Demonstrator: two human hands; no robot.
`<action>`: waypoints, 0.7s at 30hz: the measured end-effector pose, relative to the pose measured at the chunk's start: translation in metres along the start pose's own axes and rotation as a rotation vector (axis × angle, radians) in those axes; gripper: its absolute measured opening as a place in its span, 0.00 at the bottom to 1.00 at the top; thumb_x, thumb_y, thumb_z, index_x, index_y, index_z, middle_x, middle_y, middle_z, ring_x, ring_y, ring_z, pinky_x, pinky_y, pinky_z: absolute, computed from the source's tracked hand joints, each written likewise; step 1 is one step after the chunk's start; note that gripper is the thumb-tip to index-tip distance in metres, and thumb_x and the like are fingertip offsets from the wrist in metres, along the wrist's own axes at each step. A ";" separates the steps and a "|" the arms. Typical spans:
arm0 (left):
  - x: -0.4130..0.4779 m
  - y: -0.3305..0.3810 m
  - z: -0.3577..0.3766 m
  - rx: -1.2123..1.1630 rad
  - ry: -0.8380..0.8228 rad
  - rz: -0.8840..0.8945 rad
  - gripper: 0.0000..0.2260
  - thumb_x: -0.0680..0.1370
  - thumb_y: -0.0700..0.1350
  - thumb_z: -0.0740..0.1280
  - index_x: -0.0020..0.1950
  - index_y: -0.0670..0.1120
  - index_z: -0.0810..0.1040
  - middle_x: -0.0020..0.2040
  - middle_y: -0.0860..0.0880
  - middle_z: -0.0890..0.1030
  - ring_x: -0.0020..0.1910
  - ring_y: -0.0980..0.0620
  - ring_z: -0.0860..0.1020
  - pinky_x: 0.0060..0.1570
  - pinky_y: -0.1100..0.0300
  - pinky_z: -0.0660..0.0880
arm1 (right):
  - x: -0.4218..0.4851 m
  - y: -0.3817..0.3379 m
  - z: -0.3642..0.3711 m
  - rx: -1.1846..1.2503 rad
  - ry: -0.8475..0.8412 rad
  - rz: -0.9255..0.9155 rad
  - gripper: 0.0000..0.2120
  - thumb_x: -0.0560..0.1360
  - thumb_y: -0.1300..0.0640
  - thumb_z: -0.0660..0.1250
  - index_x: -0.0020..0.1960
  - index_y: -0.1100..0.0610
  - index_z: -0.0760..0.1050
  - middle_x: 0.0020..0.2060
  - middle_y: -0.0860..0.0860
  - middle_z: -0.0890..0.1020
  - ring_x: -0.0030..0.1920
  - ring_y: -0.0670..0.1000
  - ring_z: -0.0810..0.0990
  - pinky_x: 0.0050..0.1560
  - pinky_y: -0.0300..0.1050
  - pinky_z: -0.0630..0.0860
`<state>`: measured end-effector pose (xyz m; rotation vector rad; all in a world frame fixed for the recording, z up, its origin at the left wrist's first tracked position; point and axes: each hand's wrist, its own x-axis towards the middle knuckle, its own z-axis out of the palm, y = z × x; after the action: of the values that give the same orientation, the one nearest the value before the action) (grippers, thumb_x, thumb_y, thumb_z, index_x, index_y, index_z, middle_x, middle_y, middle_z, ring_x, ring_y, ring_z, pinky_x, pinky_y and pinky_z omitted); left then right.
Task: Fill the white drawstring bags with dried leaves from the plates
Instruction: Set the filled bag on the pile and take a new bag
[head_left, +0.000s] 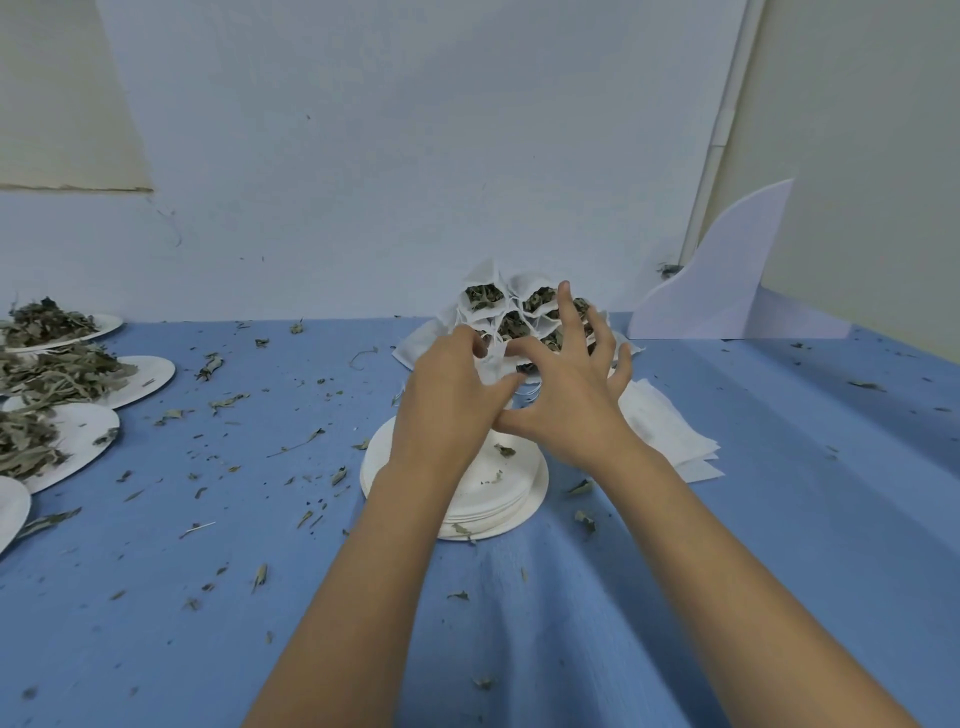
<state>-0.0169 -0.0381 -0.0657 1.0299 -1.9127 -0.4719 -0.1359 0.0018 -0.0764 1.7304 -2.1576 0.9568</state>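
Several white drawstring bags (485, 299) filled with dried leaves stand bunched together against the back wall. My left hand (452, 395) reaches in from the near side, its fingers curled round a white bag at the front of the bunch. My right hand (571, 384) is beside it with fingers spread over the bags on the right, fingertips touching them. A stack of white plates (524, 499) lies under my wrists, holding only a few leaf crumbs. Plates heaped with dried leaves (57, 374) sit at the far left.
A pile of flat unfilled white bags (670, 431) lies right of the stack. A white curved board (727, 280) leans in the back right corner. Loose leaf bits are scattered over the blue tablecloth (260, 519).
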 end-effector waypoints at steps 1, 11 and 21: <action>-0.001 -0.001 0.002 0.036 -0.014 -0.010 0.14 0.73 0.51 0.72 0.54 0.47 0.74 0.41 0.53 0.73 0.39 0.53 0.73 0.37 0.61 0.66 | 0.000 0.000 0.001 0.001 0.013 -0.005 0.23 0.61 0.41 0.71 0.56 0.40 0.73 0.77 0.46 0.38 0.75 0.52 0.38 0.70 0.65 0.36; 0.000 -0.002 -0.011 -0.136 0.159 0.010 0.09 0.78 0.43 0.66 0.43 0.40 0.83 0.36 0.44 0.81 0.38 0.48 0.78 0.39 0.62 0.70 | 0.000 -0.008 0.003 0.009 -0.017 0.004 0.26 0.61 0.40 0.72 0.58 0.36 0.71 0.77 0.44 0.42 0.74 0.51 0.43 0.70 0.61 0.37; 0.013 -0.044 -0.061 -0.148 0.158 -0.150 0.08 0.79 0.45 0.64 0.46 0.44 0.81 0.37 0.52 0.80 0.36 0.59 0.75 0.36 0.75 0.68 | 0.015 -0.075 0.031 0.122 -0.114 -0.100 0.27 0.66 0.46 0.71 0.63 0.46 0.70 0.77 0.43 0.51 0.73 0.49 0.55 0.71 0.56 0.45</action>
<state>0.0519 -0.0702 -0.0555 1.0846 -1.6442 -0.5905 -0.0636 -0.0359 -0.0657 1.9752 -2.0956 1.0062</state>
